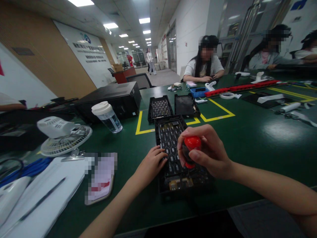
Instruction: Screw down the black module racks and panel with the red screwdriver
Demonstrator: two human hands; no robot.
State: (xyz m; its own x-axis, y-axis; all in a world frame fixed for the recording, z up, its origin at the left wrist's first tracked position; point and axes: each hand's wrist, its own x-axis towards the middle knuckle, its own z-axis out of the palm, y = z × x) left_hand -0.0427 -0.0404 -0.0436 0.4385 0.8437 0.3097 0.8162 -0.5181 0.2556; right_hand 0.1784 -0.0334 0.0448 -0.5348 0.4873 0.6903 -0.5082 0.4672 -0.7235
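Note:
In the head view my right hand [210, 152] is closed around a screwdriver [192, 143] with a red-and-black handle, its shaft hidden from me. It is held over the right side of a black battery case [170, 140], which lies lengthwise in front of me. Rows of round cells show inside the case, and a gold-coloured strip lies at its near end. My left hand [153, 162] rests on the left edge of the case, fingers stretched over the rim. Just behind stand another black case with cells [160, 107] and a plain black case half [187, 105].
On the left are a lidded water cup [107, 117], a white fan [65, 135], a phone [102, 178] and a clipboard with paper [61, 181]. A black computer tower [111, 99] lies behind. Across the table, a person [204, 61] sits near a blue tray [198, 92].

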